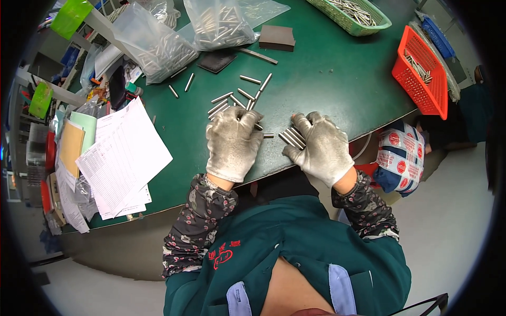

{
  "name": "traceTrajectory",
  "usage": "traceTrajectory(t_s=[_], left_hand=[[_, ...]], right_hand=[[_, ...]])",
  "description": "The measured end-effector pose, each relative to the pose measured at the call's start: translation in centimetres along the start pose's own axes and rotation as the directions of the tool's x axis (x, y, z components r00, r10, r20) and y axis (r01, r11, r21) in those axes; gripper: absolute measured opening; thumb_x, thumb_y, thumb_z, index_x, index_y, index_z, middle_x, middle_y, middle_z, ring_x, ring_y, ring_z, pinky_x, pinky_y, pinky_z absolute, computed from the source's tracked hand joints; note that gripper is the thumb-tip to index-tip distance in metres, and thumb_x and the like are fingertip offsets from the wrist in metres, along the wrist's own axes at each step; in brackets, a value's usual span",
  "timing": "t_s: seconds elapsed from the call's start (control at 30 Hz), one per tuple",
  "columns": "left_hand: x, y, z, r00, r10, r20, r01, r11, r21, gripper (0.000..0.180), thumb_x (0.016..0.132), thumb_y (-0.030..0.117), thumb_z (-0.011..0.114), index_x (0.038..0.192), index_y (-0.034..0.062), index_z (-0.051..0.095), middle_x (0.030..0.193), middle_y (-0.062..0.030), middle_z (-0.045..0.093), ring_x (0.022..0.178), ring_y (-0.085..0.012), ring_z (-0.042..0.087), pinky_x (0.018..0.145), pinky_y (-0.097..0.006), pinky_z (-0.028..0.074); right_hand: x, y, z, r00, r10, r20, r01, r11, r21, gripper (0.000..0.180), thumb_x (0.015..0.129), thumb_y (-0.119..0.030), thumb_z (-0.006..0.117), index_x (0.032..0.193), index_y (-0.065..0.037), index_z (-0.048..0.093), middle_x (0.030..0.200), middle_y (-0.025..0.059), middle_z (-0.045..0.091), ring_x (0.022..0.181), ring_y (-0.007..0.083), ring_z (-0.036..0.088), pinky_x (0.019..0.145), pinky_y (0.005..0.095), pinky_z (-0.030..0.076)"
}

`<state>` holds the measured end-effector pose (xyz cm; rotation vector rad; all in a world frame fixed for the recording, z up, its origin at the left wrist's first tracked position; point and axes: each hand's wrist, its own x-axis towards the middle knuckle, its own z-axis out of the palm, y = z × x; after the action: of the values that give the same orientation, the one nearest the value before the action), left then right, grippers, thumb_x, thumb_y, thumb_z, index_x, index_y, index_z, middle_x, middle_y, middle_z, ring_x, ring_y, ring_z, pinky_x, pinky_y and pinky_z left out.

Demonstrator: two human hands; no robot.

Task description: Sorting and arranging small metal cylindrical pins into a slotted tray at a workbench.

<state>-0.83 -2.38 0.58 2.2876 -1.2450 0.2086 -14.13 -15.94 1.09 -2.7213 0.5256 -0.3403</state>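
Both my hands wear greyish-white work gloves over the green table point(190, 124). My left hand point(232, 139) is curled closed at the near edge of a loose pile of shiny metal pins point(220, 107). A metal pin point(258, 126) shows between its thumb and fingers, and another pin point(269, 136) lies by the thumb. The fingertips are partly hidden. My right hand point(320, 147) closes around a neat side-by-side row of metal pins point(292, 138), its thumb on the near side and its fingers on the far side. Both hands stay low, close to the tabletop.
Clear bags of pins point(221, 26) stand at the back left, near a dark block point(277, 38) and a flat metal bar point(257, 55). Printed papers point(126, 152) cover the left side. A green basket point(358, 26) and a red basket point(416, 79) hold pins.
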Motion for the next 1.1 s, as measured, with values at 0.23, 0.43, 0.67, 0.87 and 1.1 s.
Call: traceTrajectory(t_s=[0.23,0.43,0.67,0.87,1.1], left_hand=[[-0.6,-0.1,0.0,0.970,0.151,0.193,-0.170,0.982,0.087,0.017,0.075,0.012,0.063,0.090,0.0173,0.068,0.095,-0.0012,0.060,0.093,-0.0239,0.058,0.080,-0.039,0.045],[-0.6,0.3,0.2,0.949,0.270,0.159,-0.270,0.963,-0.026,0.019,0.073,0.008,0.062,0.090,0.0153,0.067,0.092,-0.0030,0.063,0.089,-0.0245,0.059,0.077,-0.040,0.047],[-2.0,-3.4,-2.1,0.996,-0.085,-0.028,0.086,0.995,0.048,0.019,0.072,0.016,0.069,0.091,0.0127,0.065,0.086,-0.0060,0.062,0.085,-0.0266,0.059,0.076,-0.039,0.046],[-2.9,-1.9,-2.2,0.979,-0.188,0.082,0.177,0.976,0.123,0.022,0.070,0.017,0.069,0.090,0.0097,0.064,0.088,-0.0068,0.062,0.085,-0.0269,0.058,0.078,-0.039,0.044],[-4.1,-3.0,-1.8,0.987,-0.118,0.112,0.104,0.986,0.130,0.028,0.079,0.008,0.062,0.106,0.0146,0.063,0.092,-0.0062,0.062,0.087,-0.0265,0.058,0.076,-0.039,0.045]], right_hand=[[0.3,-0.2,0.5,0.999,0.016,-0.035,-0.018,0.999,-0.046,0.038,0.072,-0.029,0.065,0.104,-0.007,0.058,0.092,0.0149,0.059,0.085,0.0321,0.062,0.067,0.0439,0.052],[0.4,-0.2,0.4,1.000,0.009,-0.001,-0.009,0.994,0.113,0.036,0.076,-0.026,0.061,0.105,-0.005,0.057,0.089,0.0164,0.059,0.082,0.0333,0.062,0.068,0.0434,0.051],[-0.1,1.4,0.1,0.993,0.009,-0.115,0.018,0.974,0.225,0.035,0.077,-0.017,0.060,0.109,-0.002,0.060,0.089,0.0141,0.061,0.083,0.0322,0.060,0.074,0.0403,0.049],[1.8,-1.4,0.6,0.958,-0.241,-0.153,0.258,0.961,0.100,0.017,0.072,-0.007,0.060,0.088,-0.012,0.064,0.084,0.0062,0.060,0.084,0.0266,0.060,0.071,0.0403,0.049],[3.5,-4.4,2.7,0.875,-0.468,0.120,0.483,0.850,-0.209,0.020,0.072,-0.013,0.057,0.090,-0.014,0.067,0.086,0.0027,0.063,0.086,0.0239,0.057,0.070,0.0379,0.043]])
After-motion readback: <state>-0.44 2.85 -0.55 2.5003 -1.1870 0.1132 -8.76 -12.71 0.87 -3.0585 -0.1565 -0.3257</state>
